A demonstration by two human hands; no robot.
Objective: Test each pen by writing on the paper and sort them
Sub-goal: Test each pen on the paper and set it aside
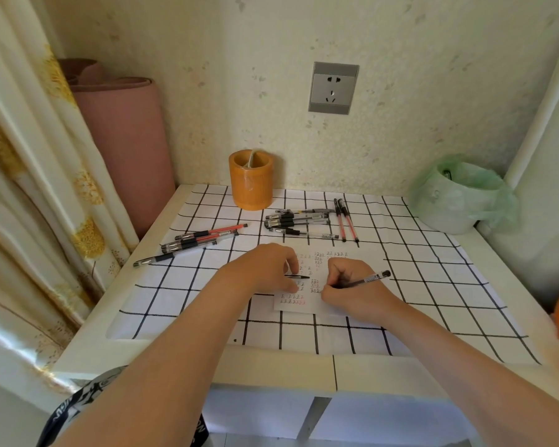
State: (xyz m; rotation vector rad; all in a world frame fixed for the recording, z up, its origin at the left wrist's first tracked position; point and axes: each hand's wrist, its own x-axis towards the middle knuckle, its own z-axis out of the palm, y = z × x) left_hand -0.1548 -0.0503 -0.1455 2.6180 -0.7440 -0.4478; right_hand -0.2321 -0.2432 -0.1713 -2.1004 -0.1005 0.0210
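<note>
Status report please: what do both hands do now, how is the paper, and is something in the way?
Right hand writing with black pen on paper. Left hand on paper, holding a cap. Paper already much marked. Nothing in the way.

A home nook: floral curtain [29, 175], wallpapered wall [304, 33], small white desk [271, 372].

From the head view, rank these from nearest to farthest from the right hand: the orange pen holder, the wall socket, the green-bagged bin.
1. Green-bagged bin, back right corner, nearest the right hand.
2. Orange pen holder, back left of centre.
3. Wall socket, up on the wall.
</note>
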